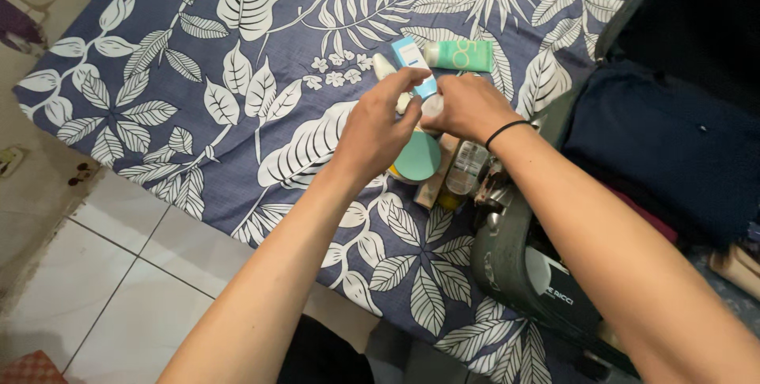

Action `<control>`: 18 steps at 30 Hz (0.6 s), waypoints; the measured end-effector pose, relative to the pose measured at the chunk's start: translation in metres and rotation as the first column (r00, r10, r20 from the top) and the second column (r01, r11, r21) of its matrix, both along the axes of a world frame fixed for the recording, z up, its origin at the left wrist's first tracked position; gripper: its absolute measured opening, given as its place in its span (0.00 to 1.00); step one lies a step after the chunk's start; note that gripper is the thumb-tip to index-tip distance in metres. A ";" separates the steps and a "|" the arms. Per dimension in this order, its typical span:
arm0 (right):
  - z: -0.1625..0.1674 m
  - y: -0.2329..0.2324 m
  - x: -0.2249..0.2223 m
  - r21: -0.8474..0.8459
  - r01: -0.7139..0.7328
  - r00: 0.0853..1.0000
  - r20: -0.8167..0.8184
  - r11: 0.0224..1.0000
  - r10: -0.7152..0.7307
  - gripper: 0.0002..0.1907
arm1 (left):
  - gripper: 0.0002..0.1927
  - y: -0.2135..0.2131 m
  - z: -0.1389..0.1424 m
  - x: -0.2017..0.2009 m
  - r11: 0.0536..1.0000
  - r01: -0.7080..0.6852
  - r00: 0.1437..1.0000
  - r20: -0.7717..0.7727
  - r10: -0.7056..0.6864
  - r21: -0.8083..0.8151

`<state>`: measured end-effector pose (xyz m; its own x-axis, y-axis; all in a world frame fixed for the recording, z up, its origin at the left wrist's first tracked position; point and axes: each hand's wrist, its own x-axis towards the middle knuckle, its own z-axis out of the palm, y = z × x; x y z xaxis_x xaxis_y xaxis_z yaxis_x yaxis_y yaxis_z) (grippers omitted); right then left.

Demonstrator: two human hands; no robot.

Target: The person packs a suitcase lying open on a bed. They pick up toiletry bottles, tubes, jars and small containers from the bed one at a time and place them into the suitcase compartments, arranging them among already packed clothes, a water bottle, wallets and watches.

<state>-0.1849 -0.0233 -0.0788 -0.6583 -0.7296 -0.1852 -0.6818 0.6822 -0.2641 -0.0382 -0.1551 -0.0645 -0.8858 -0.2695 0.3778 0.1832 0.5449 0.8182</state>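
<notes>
- Where the leaf-printed blue bedsheet [237, 75] covers the mattress, it forms the work surface; white floor tiles [119, 273] lie beside it.
- Open dark suitcase [681, 138]: positioned at the right edge of the sheet, holding dark folded cloth.
- Left hand [378, 132]: raised above the sheet, fingers curled, thumb and forefinger pinching the top of a small white bottle [431, 107].
- Right hand [469, 107]: closed around the same white bottle from the right; black band on the wrist.
- Round teal-lidded jar [418, 157]: resting directly below both hands.
- Green tube [463, 55] and light blue tube [412, 58]: lying just beyond the hands.
- Clear bottle [467, 166]: lying beside the jar, near the suitcase.
</notes>
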 end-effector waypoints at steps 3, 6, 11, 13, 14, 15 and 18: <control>0.015 0.005 0.000 -0.055 0.030 0.999 -0.017 0.998 -0.031 0.32 | 0.18 0.003 0.001 0.000 1.000 0.005 1.000 0.015 -0.005 -0.007; 0.034 0.018 0.005 -0.154 0.052 0.998 -0.023 0.987 -0.056 0.33 | 0.22 0.009 0.005 0.002 0.994 0.042 0.998 -0.037 -0.046 -0.105; 0.071 0.044 0.017 -0.300 0.153 0.988 0.021 0.942 -0.153 0.31 | 0.34 0.028 0.016 0.010 0.987 0.131 0.984 0.134 -0.117 -0.098; 0.087 0.056 0.026 -0.327 0.158 0.987 0.014 0.932 -0.163 0.29 | 0.36 0.037 0.022 0.010 0.987 0.140 0.985 0.115 -0.129 -0.084; 0.094 0.063 0.030 -0.341 0.162 0.986 0.011 0.926 -0.168 0.28 | 0.37 0.042 0.026 0.009 0.986 0.142 0.988 0.074 -0.136 -0.092; 0.101 0.069 0.035 -0.358 0.149 0.987 -0.004 0.922 -0.161 0.28 | 0.38 0.047 0.029 0.008 0.985 0.144 0.989 0.034 -0.141 -0.099; 0.120 0.089 0.050 -0.392 0.132 0.987 -0.028 0.911 -0.155 0.28 | 0.38 0.064 0.038 0.011 0.984 0.158 0.987 0.009 -0.158 -0.085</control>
